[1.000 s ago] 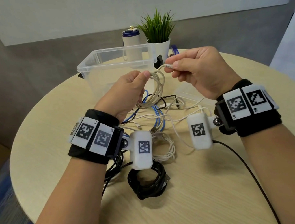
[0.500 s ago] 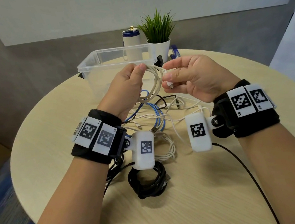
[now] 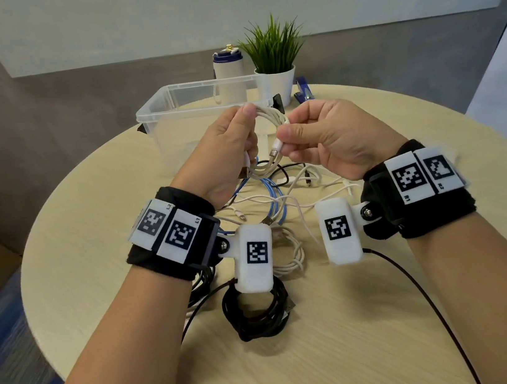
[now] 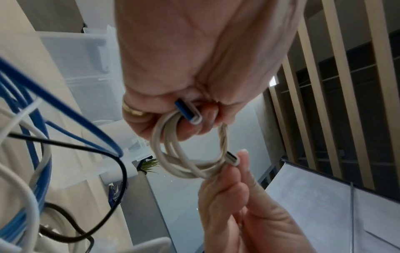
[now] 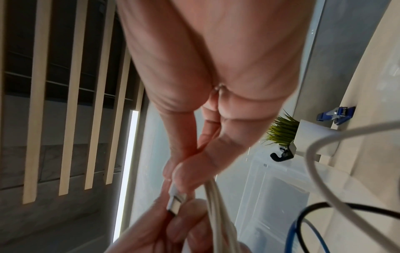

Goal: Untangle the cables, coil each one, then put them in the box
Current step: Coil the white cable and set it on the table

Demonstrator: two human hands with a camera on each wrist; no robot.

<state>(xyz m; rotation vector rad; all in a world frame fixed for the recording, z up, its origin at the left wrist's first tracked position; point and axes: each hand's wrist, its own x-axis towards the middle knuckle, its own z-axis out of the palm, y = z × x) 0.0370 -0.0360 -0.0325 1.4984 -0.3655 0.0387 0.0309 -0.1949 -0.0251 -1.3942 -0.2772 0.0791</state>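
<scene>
Above the table my left hand (image 3: 232,142) grips a coil of white cable (image 3: 271,121), its USB plug (image 4: 188,112) poking out between the fingers. My right hand (image 3: 313,138) pinches the cable's other small plug (image 3: 275,151) beside the coil, thumb over forefinger; the same plug (image 5: 176,201) shows in the right wrist view. A clear plastic box (image 3: 201,108) stands open just behind the hands. Below them lies a tangle of blue (image 3: 274,202), white and black cables. A coiled black cable (image 3: 257,311) and a coiled white cable (image 3: 290,251) lie near the table's front.
A round light wooden table (image 3: 434,140) carries everything. Behind the box stand a white bottle (image 3: 228,71) with a blue cap and a potted green plant (image 3: 274,58). A blue stapler (image 3: 303,92) lies to the plant's right. A black wire (image 3: 424,304) runs from my right wrist.
My left hand has lifted the coil slightly. My right hand has dropped and carried the free plug from above the coil down to its right side.
</scene>
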